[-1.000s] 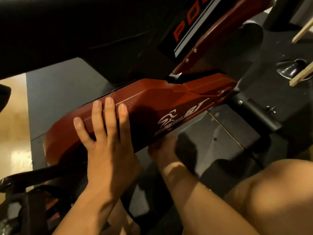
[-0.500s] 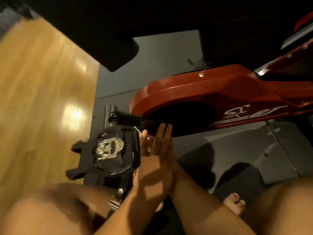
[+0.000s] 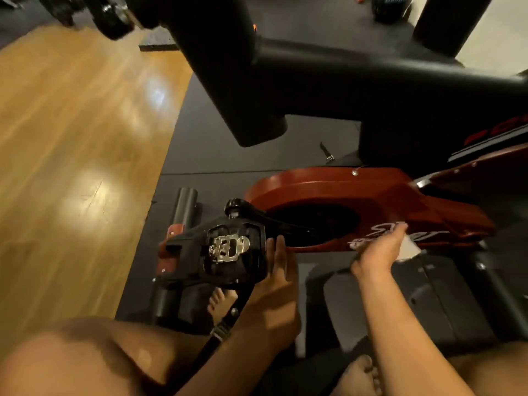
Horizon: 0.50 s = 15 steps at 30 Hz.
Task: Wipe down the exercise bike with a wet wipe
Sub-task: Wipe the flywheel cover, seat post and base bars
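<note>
Since half a second ago our hands have parted. The left hand (image 3: pixel 274 284) lay flat beside the pedal (image 3: pixel 228 252) and now clasps its right edge, thumb on top and fingers curled beneath. The right hand (image 3: pixel 377 250) has gone rightward to the white lettering on the red guard (image 3: pixel 371 195).

We crouch over a black mat (image 3: pixel 228 150) that bears the exercise bike, whose black frame (image 3: pixel 343 81) crosses overhead. A glossy wooden floor (image 3: pixel 71 138) with patches of glare runs along the mat's left side. Our bare foot (image 3: pixel 220 304) rests on the mat below the pedal.

The wet wipe (image 3: pixel 410 250) peeks out white from under the right hand's far side, against the guard's lower edge. Those fingers are blurred, so we cannot tell whether they curl around it or press it flat.
</note>
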Motion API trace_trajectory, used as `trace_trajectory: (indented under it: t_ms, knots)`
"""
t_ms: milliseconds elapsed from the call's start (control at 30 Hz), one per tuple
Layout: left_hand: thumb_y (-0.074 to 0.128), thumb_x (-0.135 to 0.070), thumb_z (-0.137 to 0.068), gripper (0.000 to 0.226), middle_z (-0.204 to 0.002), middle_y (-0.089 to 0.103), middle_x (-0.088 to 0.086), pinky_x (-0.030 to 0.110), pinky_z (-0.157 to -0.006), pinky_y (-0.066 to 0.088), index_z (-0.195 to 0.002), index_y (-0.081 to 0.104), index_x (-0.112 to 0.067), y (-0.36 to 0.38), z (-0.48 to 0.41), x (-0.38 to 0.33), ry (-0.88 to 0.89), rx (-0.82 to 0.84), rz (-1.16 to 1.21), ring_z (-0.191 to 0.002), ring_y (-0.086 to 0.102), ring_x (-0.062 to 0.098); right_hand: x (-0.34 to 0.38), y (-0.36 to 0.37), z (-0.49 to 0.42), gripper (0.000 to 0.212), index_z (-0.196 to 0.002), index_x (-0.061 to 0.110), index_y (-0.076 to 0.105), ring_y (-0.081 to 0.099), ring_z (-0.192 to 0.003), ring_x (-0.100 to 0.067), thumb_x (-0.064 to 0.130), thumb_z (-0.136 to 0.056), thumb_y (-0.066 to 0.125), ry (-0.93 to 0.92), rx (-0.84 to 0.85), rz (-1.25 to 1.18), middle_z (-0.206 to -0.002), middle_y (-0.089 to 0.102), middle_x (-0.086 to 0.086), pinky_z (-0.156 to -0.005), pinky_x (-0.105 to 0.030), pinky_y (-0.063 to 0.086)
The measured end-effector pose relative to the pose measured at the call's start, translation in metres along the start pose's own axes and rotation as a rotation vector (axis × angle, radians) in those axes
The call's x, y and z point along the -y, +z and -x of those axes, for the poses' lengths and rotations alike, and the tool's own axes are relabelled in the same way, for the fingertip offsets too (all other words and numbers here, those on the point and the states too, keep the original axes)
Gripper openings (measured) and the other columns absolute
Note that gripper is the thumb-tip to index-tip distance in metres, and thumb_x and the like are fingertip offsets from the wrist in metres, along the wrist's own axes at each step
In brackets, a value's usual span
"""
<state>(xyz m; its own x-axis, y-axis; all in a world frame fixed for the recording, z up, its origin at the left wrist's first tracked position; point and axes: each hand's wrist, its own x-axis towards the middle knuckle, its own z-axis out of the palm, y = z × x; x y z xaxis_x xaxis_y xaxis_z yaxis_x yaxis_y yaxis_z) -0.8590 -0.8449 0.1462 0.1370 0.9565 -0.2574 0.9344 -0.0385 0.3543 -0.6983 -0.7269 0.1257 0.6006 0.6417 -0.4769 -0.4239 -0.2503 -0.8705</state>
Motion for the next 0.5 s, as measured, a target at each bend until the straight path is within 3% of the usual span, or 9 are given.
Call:
trace_trajectory:
  t_ms: [67, 133, 167, 200, 267, 333, 400, 500]
  knots:
    - [0.036, -0.019, -0.102, 0.081, -0.147, -0.050, 0.001, 0.044, -0.121, 0.012, -0.144, -0.033, -0.022, -0.008, 0.002, -0.010, 0.043, 0.119, 0.073, -0.145, -0.033, 0.023, 0.007, 0.001, 0.012, 0.051, -0.137, -0.003, 0.045, 0.048, -0.116, -0.032, 0.035, -0.105, 0.032, -0.266, 0.006, 0.297, -0.124, 0.056, -0.019, -0.095, -0.031, 0.034]
    - [0.036, -0.011, -0.098, 0.082, -0.147, -0.048, -0.001, 0.043, -0.122, -0.004, -0.152, -0.025, -0.022, -0.013, 0.003, -0.018, 0.119, 0.072, 0.071, -0.140, -0.041, 0.021, 0.010, -0.003, 0.032, 0.055, -0.145, -0.006, 0.033, 0.033, -0.134, -0.034, 0.030, -0.103, 0.033, -0.799, 0.147, 0.611, -0.147, 0.037, -0.028, -0.111, -0.019, 0.016]
    - [0.038, -0.009, -0.096, 0.082, -0.150, -0.044, -0.001, 0.042, -0.123, -0.007, -0.155, -0.018, -0.021, -0.014, 0.004, -0.021, 0.140, 0.064, 0.077, -0.141, -0.039, 0.020, 0.009, -0.005, 0.037, 0.059, -0.147, -0.006, 0.030, 0.028, -0.139, -0.035, 0.030, -0.100, 0.035, -1.060, 0.249, 0.721, -0.151, 0.032, -0.026, -0.117, -0.023, 0.010]
    - [0.041, -0.009, -0.096, 0.081, -0.155, -0.038, 0.001, 0.043, -0.123, -0.005, -0.156, -0.013, -0.019, -0.018, 0.006, -0.022, 0.156, 0.061, 0.058, -0.143, -0.036, 0.019, 0.008, -0.007, 0.033, 0.060, -0.147, -0.004, 0.031, 0.027, -0.141, -0.035, 0.030, -0.098, 0.038, -1.289, 0.337, 0.845, -0.152, 0.032, -0.023, -0.120, -0.032, 0.011]
    - [0.044, -0.015, -0.098, 0.079, -0.161, -0.027, 0.006, 0.044, -0.124, 0.004, -0.157, -0.008, -0.014, -0.029, 0.008, -0.027, 0.193, 0.086, 0.004, -0.148, -0.027, 0.021, 0.021, 0.004, 0.034, 0.057, -0.145, 0.000, 0.040, 0.034, -0.140, -0.035, 0.027, -0.095, 0.044, -1.579, 0.519, 1.003, -0.148, 0.041, -0.018, -0.119, -0.044, 0.021]
    - [0.045, -0.018, -0.099, 0.076, -0.164, -0.013, 0.012, 0.044, -0.122, 0.018, -0.157, -0.004, -0.011, -0.047, 0.012, -0.033, 0.224, 0.151, -0.094, -0.152, -0.010, 0.026, 0.043, 0.024, 0.044, 0.051, -0.138, 0.000, 0.051, 0.045, -0.131, -0.037, 0.026, -0.095, 0.044, -1.765, 0.681, 1.157, -0.141, 0.051, -0.018, -0.116, -0.041, 0.027]
    - [0.047, -0.018, -0.099, 0.072, -0.163, 0.008, 0.016, 0.043, -0.114, 0.034, -0.156, 0.005, -0.010, -0.064, 0.019, -0.036, 0.270, 0.151, -0.111, -0.149, 0.014, 0.029, 0.062, 0.048, 0.047, 0.049, -0.122, 0.003, 0.065, 0.052, -0.120, -0.036, 0.029, -0.090, 0.040, -1.900, 0.891, 1.487, -0.126, 0.063, -0.016, -0.115, -0.041, 0.026]
    - [0.051, -0.017, -0.096, 0.057, -0.146, 0.040, 0.015, 0.039, -0.092, 0.052, -0.148, 0.031, -0.009, -0.079, 0.031, -0.027, 0.392, -0.054, -0.088, -0.125, 0.047, 0.029, 0.086, 0.079, 0.058, 0.038, -0.093, 0.011, 0.073, 0.060, -0.103, -0.028, 0.032, -0.084, 0.042, -2.048, 1.220, 1.705, -0.100, 0.070, -0.004, -0.108, -0.036, 0.032]
